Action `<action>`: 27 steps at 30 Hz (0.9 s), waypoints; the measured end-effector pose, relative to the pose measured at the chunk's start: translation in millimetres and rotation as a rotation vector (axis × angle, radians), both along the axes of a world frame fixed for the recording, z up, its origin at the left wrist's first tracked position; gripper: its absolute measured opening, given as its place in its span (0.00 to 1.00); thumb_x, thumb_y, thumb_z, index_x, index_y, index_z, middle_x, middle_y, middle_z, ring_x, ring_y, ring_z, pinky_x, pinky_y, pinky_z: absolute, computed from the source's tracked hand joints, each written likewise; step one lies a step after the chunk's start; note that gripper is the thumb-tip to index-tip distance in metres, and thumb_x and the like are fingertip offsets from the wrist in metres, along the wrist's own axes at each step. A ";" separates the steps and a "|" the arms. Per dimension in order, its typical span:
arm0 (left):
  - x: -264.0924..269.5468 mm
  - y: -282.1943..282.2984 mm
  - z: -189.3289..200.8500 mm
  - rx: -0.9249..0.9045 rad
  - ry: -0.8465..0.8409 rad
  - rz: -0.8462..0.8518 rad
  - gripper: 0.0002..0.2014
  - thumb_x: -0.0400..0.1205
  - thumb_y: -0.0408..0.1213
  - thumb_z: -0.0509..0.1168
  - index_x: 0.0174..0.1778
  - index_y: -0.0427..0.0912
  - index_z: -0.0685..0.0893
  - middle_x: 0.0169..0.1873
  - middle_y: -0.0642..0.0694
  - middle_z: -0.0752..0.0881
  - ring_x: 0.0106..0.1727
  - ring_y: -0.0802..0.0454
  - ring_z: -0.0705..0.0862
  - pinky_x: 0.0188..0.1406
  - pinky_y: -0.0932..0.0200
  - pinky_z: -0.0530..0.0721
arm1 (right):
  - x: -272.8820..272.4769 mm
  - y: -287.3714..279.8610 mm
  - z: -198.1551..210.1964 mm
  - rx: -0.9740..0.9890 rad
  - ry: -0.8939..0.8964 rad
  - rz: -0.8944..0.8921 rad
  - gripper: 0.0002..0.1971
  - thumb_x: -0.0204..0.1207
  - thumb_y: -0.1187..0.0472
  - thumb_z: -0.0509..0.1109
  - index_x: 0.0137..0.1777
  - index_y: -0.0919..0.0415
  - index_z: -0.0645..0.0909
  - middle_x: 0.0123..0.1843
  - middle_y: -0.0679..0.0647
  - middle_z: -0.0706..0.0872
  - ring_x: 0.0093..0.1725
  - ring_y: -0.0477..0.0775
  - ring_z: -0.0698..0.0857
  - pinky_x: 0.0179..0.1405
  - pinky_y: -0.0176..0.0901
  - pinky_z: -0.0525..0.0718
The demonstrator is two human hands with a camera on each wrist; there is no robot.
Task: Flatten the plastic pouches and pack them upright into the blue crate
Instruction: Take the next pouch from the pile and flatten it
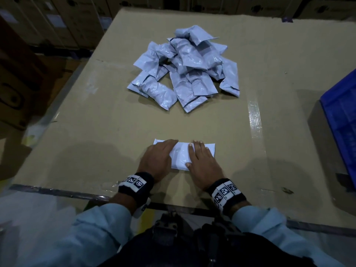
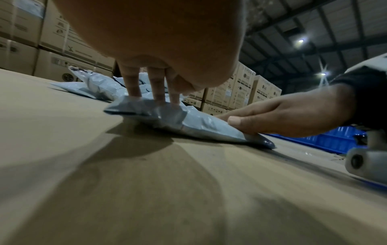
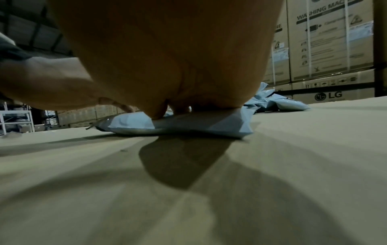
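One pale grey-blue plastic pouch (image 1: 181, 156) lies flat on the cardboard-covered table near its front edge. My left hand (image 1: 159, 153) presses its left half with straight fingers. My right hand (image 1: 200, 157) lies flat on its right half, thumb at the near edge. In the left wrist view my left fingers (image 2: 155, 89) push down on the pouch (image 2: 201, 126), with the right hand (image 2: 282, 116) beside them. In the right wrist view my palm hides most of the pouch (image 3: 188, 126). A heap of several similar pouches (image 1: 185, 68) sits farther back. The blue crate (image 1: 341, 116) stands at the right edge.
Brown cardboard (image 1: 96, 132) covers the tabletop, with a strip of clear tape (image 1: 255, 120) right of the pouch. Stacked cardboard boxes (image 3: 326, 41) stand behind the table. The crate is partly cut off by the frame.
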State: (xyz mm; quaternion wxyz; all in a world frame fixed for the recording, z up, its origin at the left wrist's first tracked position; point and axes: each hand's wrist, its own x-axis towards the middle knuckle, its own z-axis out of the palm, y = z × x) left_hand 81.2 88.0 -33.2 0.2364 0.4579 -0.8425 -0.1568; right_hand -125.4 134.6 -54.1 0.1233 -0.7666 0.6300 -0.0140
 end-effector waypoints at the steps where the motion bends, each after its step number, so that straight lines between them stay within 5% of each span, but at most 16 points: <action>1: -4.6 -1.2 -2.3 0.017 -0.052 0.007 0.28 0.81 0.44 0.57 0.76 0.39 0.79 0.66 0.45 0.86 0.59 0.41 0.85 0.55 0.47 0.85 | 2.0 2.6 -0.1 -0.009 -0.002 -0.008 0.36 0.86 0.46 0.51 0.89 0.67 0.55 0.89 0.70 0.57 0.87 0.71 0.57 0.85 0.66 0.62; 4: -14.1 -6.3 -19.3 0.014 -0.271 0.014 0.30 0.87 0.45 0.51 0.85 0.36 0.68 0.82 0.40 0.72 0.77 0.40 0.76 0.71 0.42 0.78 | 6.7 7.8 0.7 -0.032 -0.024 -0.032 0.38 0.84 0.43 0.46 0.90 0.63 0.55 0.89 0.68 0.56 0.88 0.71 0.56 0.86 0.65 0.59; 7: -13.1 -8.8 -34.2 0.015 -0.424 0.018 0.33 0.89 0.48 0.42 0.88 0.36 0.61 0.87 0.38 0.63 0.87 0.36 0.63 0.82 0.33 0.66 | 7.9 10.3 -1.4 -0.055 -0.026 -0.034 0.38 0.83 0.44 0.48 0.89 0.63 0.58 0.89 0.69 0.58 0.87 0.72 0.58 0.85 0.66 0.61; 22: -8.0 -9.6 -37.3 0.104 -0.453 -0.007 0.34 0.89 0.52 0.37 0.91 0.41 0.52 0.90 0.43 0.53 0.90 0.41 0.54 0.84 0.31 0.55 | 4.3 4.6 -13.2 -0.064 -0.007 -0.017 0.38 0.84 0.42 0.45 0.90 0.63 0.56 0.90 0.67 0.56 0.88 0.71 0.55 0.85 0.67 0.55; 27: -7.6 -10.7 -39.6 0.107 -0.478 -0.003 0.34 0.89 0.52 0.38 0.91 0.41 0.55 0.90 0.43 0.55 0.89 0.40 0.56 0.84 0.30 0.59 | 5.4 3.8 -12.9 -0.079 0.017 -0.011 0.38 0.83 0.43 0.47 0.88 0.65 0.60 0.88 0.68 0.60 0.87 0.73 0.59 0.84 0.69 0.60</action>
